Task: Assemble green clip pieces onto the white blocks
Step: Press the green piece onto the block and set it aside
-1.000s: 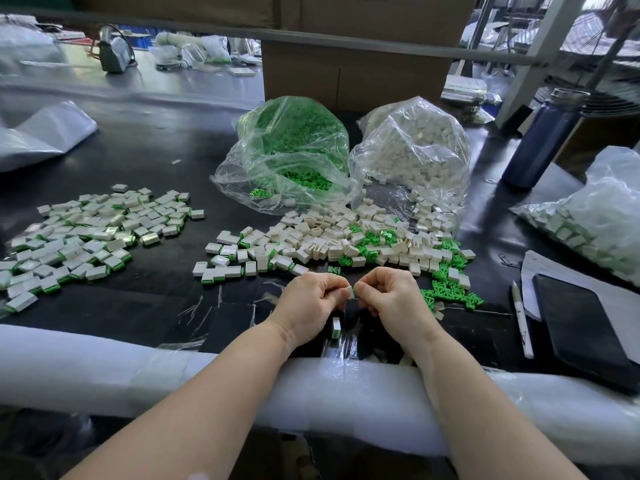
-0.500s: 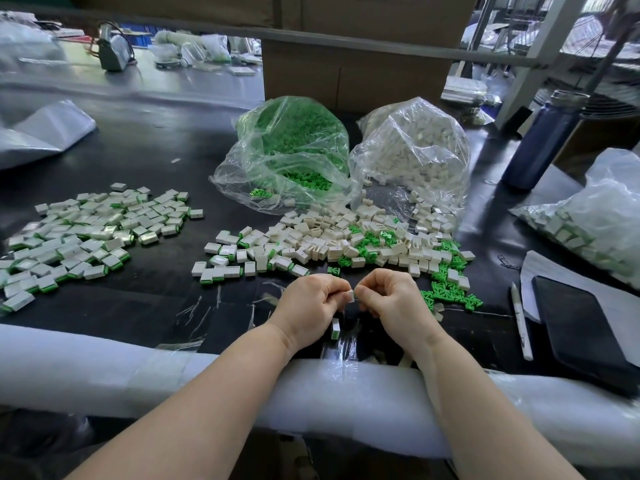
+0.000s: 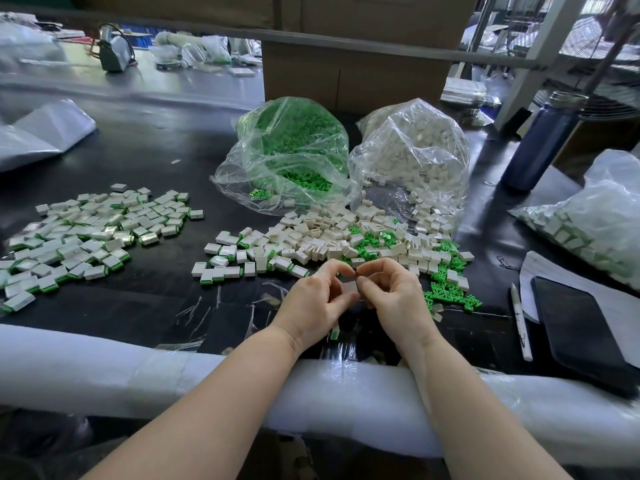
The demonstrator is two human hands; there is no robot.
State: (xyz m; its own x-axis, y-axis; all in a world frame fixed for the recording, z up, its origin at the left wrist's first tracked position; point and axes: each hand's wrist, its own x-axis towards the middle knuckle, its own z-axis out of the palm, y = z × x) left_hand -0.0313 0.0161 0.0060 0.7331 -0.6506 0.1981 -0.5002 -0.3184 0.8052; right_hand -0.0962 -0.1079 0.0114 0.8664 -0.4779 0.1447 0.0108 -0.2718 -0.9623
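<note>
I pinch one white block (image 3: 349, 288) between both hands, left hand (image 3: 317, 303) from the left and right hand (image 3: 394, 299) from the right, fingertips meeting above it, just short of the loose pile (image 3: 332, 237); no clip shows in my grip.

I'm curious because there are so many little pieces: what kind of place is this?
Probably a small factory workbench: bulk bags of green clips and white blocks, plus a pile of finished pieces.
</note>
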